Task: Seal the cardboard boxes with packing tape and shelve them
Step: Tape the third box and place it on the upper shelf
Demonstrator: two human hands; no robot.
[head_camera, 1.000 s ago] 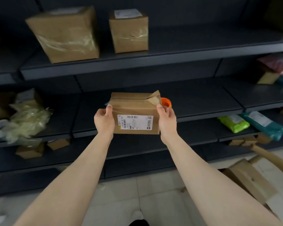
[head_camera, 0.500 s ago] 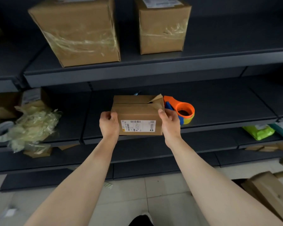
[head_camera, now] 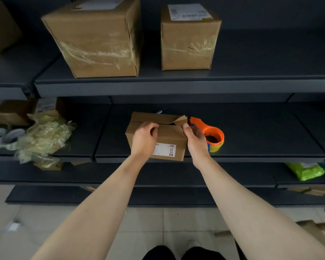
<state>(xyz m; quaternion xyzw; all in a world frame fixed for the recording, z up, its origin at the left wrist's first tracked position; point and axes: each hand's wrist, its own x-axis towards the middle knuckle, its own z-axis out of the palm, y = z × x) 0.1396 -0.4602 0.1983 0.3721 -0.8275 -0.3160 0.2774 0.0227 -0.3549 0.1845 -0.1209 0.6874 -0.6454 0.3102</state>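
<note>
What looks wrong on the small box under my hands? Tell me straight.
The small box has its top flap bent up at the right corner, leaving a gap; no tape shows on the seam.

Left hand (head_camera: 144, 139) and right hand (head_camera: 195, 141) bare. Both forearms (head_camera: 105, 199) uncovered down to the view's lower edge. Black garment (head_camera: 180, 253) covers the legs, two rounded shapes at bottom centre.

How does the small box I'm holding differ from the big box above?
The small box is untaped, one flap sticking up; the big box is sealed with clear tape. The left hand and right hand grip the small box; the big box stands untouched. Both are brown cardboard.
</note>
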